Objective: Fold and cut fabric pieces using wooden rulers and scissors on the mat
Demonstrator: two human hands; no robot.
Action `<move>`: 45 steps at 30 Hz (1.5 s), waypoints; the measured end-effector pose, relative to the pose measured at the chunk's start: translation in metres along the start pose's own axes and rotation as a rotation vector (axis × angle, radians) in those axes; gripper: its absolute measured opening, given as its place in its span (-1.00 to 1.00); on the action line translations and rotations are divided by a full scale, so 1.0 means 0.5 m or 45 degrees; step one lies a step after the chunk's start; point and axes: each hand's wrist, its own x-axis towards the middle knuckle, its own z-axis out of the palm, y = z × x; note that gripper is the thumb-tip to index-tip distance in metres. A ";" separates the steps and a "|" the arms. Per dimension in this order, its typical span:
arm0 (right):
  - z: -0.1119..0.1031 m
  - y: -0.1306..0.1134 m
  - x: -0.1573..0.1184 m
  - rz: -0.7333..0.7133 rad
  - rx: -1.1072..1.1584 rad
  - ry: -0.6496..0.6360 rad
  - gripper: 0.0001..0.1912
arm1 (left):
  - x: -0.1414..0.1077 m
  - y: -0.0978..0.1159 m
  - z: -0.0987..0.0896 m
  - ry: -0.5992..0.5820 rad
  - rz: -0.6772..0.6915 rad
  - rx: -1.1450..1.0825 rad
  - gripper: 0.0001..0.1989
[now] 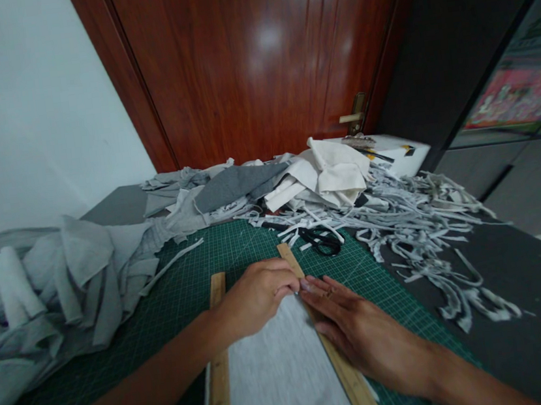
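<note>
A piece of light grey fabric lies flat on the green cutting mat. Along its left side runs one wooden ruler, and a second wooden ruler lies along its right side. My left hand reaches over the left ruler to the fabric's far end, its fingers curled closed; what they pinch there is too small to make out. Beside it, my right hand rests on the right ruler with fingers stretched out, a ring on one of them. Black scissors lie beyond the hands.
Heaped grey cloth covers the left side. Cream fabric and a white box stand at the back, before a brown door. Thin grey strips are piled at the right.
</note>
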 end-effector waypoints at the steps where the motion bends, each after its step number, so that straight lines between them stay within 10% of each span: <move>1: -0.002 -0.001 0.001 0.010 0.004 -0.005 -0.46 | 0.003 0.000 -0.002 -0.011 0.011 -0.009 -0.80; 16: 0.005 0.009 -0.009 0.044 0.185 0.131 0.10 | 0.029 -0.004 -0.021 -0.149 0.135 -0.030 -0.75; 45: 0.002 0.011 -0.008 0.055 0.200 0.108 0.09 | 0.040 0.001 -0.019 -0.184 0.142 0.014 -0.79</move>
